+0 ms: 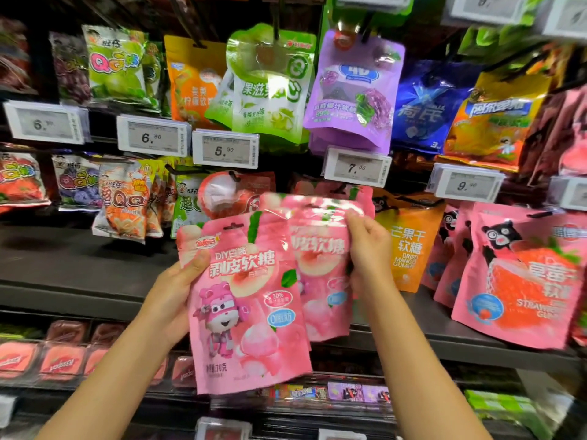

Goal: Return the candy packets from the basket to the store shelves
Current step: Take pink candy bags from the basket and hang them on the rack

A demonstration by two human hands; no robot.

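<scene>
2 bare hands hold 2 pink peach gummy packets at the centre of the frame. The left hand (178, 290) grips the front packet (247, 300) by its left edge, thumb pressed on the printed face and fingers hidden behind; its forearm rises from the lower left. The right hand (370, 249) pinches the rear packet (320, 265) at its upper right edge, fingers curled over the top; its forearm rises from the lower right. Both packets stand upright, long axis near vertical, hang holes up, printed faces toward the camera, the front one overlapping the rear one's left side.

Just behind the rear packet's top, more pink packets of the same kind hang on a peg, count unclear. At right of centre hangs an orange dried mango gummy packet (408, 246), and at far right pink strawberry gummy packets (521, 281). Above, a green packet (270, 87) and a purple packet (352, 90) hang in the upper row. 5 price tags read 6, 6.50, 5.50 (225, 149), 7.00 and 9.
</scene>
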